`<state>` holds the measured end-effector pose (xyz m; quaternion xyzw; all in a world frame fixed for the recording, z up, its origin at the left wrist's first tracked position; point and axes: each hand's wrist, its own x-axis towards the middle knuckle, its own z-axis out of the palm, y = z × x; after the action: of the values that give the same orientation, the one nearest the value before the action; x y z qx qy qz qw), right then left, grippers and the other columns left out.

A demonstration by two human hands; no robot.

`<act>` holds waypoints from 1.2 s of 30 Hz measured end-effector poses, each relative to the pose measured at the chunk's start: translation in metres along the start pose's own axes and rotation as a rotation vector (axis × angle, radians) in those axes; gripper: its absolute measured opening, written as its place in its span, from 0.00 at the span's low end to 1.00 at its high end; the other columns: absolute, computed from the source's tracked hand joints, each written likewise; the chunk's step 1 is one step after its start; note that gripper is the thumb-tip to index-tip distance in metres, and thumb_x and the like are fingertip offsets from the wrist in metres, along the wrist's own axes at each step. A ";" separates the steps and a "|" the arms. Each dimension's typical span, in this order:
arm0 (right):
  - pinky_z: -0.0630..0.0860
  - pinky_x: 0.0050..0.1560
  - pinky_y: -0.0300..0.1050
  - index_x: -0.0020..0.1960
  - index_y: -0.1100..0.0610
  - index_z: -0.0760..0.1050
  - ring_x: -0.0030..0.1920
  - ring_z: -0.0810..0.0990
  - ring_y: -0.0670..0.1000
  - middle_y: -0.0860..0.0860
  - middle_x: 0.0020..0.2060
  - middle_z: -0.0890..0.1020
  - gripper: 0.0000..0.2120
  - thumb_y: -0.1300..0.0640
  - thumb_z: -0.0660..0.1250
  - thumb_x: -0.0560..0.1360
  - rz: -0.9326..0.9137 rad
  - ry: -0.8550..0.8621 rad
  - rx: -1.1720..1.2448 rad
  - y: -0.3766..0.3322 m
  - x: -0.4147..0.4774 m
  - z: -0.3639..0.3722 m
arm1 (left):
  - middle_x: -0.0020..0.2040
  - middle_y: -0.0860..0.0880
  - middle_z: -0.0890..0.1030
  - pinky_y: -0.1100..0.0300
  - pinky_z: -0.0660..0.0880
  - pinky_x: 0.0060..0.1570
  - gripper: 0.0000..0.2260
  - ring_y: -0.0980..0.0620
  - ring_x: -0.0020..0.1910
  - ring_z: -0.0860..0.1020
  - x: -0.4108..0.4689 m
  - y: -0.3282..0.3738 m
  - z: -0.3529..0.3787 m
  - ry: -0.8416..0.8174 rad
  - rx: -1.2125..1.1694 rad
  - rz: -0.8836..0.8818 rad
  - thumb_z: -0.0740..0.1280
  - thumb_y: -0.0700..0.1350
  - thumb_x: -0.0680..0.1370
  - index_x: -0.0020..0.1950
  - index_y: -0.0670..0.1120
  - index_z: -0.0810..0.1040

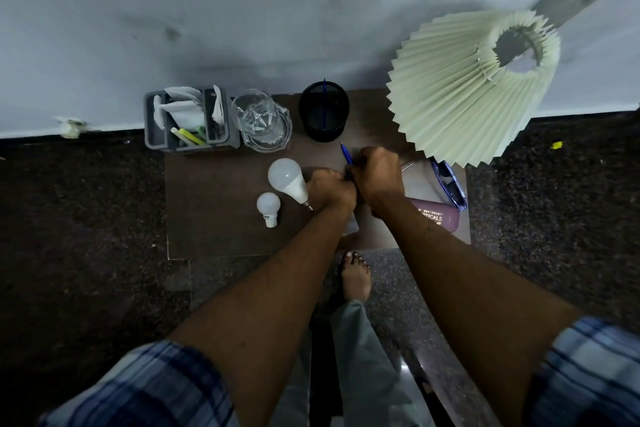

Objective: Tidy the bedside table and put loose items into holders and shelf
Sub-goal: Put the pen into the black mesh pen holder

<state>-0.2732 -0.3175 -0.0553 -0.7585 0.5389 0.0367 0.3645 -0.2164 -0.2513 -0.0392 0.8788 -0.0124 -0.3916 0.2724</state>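
Nearest on the brown table (207, 218), a small white bulb (268, 206) lies beside a larger bulb (287, 180). At the right edge a pink case (440, 218) shows the letters "TICALS" under a partly hidden row of digits. Mid-table, the left hand (329, 189) and right hand (379, 175) press together, both closed on a blue pen (347, 159). Beyond stand a grey organiser (190, 121), a clear glass jug (261, 121), a black mesh holder (323, 111) with another pen inside, and a pleated lampshade (467, 87).
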 end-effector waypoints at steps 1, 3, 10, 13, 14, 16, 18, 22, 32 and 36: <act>0.81 0.47 0.53 0.46 0.60 0.84 0.46 0.84 0.62 0.60 0.42 0.85 0.05 0.59 0.71 0.73 0.002 0.001 -0.008 0.001 0.001 0.000 | 0.49 0.42 0.85 0.57 0.74 0.48 0.08 0.42 0.51 0.82 0.000 0.001 0.001 0.007 -0.008 -0.001 0.69 0.41 0.76 0.36 0.45 0.78; 0.81 0.44 0.51 0.45 0.59 0.84 0.45 0.84 0.61 0.60 0.41 0.85 0.05 0.59 0.71 0.73 0.007 0.003 -0.008 0.003 0.003 0.001 | 0.51 0.42 0.85 0.54 0.76 0.53 0.06 0.42 0.53 0.82 0.001 0.003 0.002 -0.021 0.032 -0.003 0.67 0.42 0.77 0.45 0.41 0.82; 0.80 0.42 0.48 0.44 0.61 0.83 0.44 0.83 0.63 0.61 0.40 0.84 0.05 0.60 0.70 0.71 0.081 -0.022 -0.019 -0.001 0.010 0.002 | 0.52 0.40 0.85 0.51 0.78 0.54 0.10 0.39 0.55 0.82 0.003 0.003 0.000 -0.007 -0.007 -0.081 0.69 0.47 0.76 0.50 0.42 0.85; 0.75 0.39 0.45 0.41 0.63 0.81 0.44 0.83 0.64 0.62 0.40 0.83 0.05 0.61 0.70 0.71 0.107 -0.037 -0.004 -0.004 0.012 0.003 | 0.52 0.40 0.85 0.52 0.78 0.53 0.07 0.39 0.55 0.82 0.004 0.002 0.000 -0.032 -0.057 -0.093 0.68 0.47 0.76 0.38 0.48 0.80; 0.73 0.38 0.45 0.41 0.63 0.80 0.44 0.82 0.64 0.62 0.40 0.82 0.05 0.61 0.69 0.71 0.118 -0.043 0.006 -0.005 0.012 0.002 | 0.52 0.40 0.85 0.52 0.79 0.53 0.10 0.39 0.55 0.83 0.005 0.001 0.000 -0.039 -0.062 -0.095 0.68 0.47 0.76 0.34 0.49 0.76; 0.71 0.38 0.45 0.43 0.64 0.79 0.45 0.82 0.64 0.63 0.42 0.82 0.08 0.58 0.69 0.71 0.146 -0.038 0.036 -0.006 0.009 0.000 | 0.52 0.41 0.85 0.51 0.79 0.55 0.10 0.40 0.55 0.82 0.008 -0.002 -0.001 -0.037 -0.070 -0.087 0.69 0.47 0.75 0.35 0.51 0.75; 0.69 0.37 0.44 0.42 0.63 0.79 0.44 0.82 0.63 0.62 0.42 0.82 0.11 0.55 0.71 0.71 0.154 -0.022 0.052 -0.008 0.004 -0.005 | 0.52 0.42 0.85 0.51 0.78 0.57 0.04 0.41 0.55 0.82 0.008 -0.004 -0.003 -0.034 -0.078 -0.072 0.69 0.47 0.75 0.40 0.51 0.78; 0.69 0.35 0.43 0.33 0.56 0.75 0.39 0.82 0.60 0.58 0.34 0.81 0.12 0.50 0.72 0.69 0.168 -0.003 0.099 -0.011 -0.014 -0.013 | 0.41 0.45 0.84 0.50 0.80 0.55 0.11 0.44 0.46 0.82 0.001 -0.005 -0.010 -0.025 -0.271 -0.074 0.71 0.38 0.72 0.32 0.49 0.74; 0.82 0.39 0.52 0.49 0.59 0.81 0.41 0.85 0.62 0.58 0.42 0.86 0.05 0.58 0.68 0.77 0.216 -0.012 0.659 -0.005 -0.065 -0.007 | 0.53 0.39 0.82 0.52 0.83 0.50 0.10 0.41 0.54 0.84 -0.017 -0.020 -0.045 -0.292 -0.810 -0.134 0.65 0.32 0.80 0.59 0.43 0.74; 0.71 0.27 0.41 0.50 0.62 0.80 0.27 0.74 0.48 0.56 0.35 0.80 0.05 0.62 0.67 0.79 0.140 -0.059 0.751 0.002 -0.081 -0.003 | 0.54 0.39 0.82 0.53 0.83 0.49 0.11 0.42 0.52 0.84 -0.011 -0.023 -0.057 -0.336 -0.943 -0.146 0.65 0.33 0.80 0.59 0.44 0.72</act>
<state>-0.3094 -0.2557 -0.0178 -0.5323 0.5546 -0.1164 0.6289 -0.1890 -0.2026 -0.0121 0.5838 0.1836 -0.5084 0.6058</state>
